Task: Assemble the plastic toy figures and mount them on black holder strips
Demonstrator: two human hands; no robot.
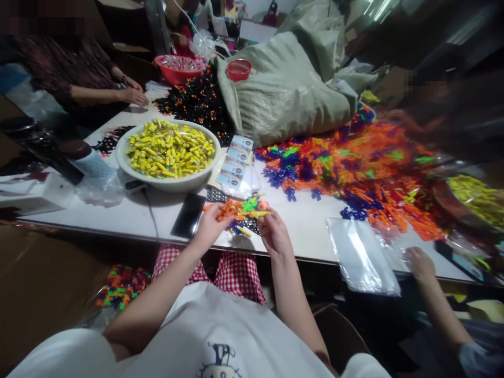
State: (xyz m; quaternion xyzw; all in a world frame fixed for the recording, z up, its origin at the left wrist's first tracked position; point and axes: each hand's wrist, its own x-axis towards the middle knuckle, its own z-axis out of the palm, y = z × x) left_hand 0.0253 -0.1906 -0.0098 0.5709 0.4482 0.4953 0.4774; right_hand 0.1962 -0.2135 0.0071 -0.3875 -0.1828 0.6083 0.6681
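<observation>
My left hand is closed on a bunch of small orange plastic figures just above the table's near edge. A bright green figure lies on top of that bunch. Pinched in my right hand is the end of a small yellow tube, right beside the bunch. Below my hands, a few blue and yellow pieces rest on a black-and-white patterned surface. Left of them lies a dark phone. The exact shape of the small pieces is partly hidden by my fingers.
A white basin of yellow tubes stands behind the phone. Printed cards, a pile of orange and blue figures, black pieces, a large sack and clear bags surround me. Co-workers' hands show left and right.
</observation>
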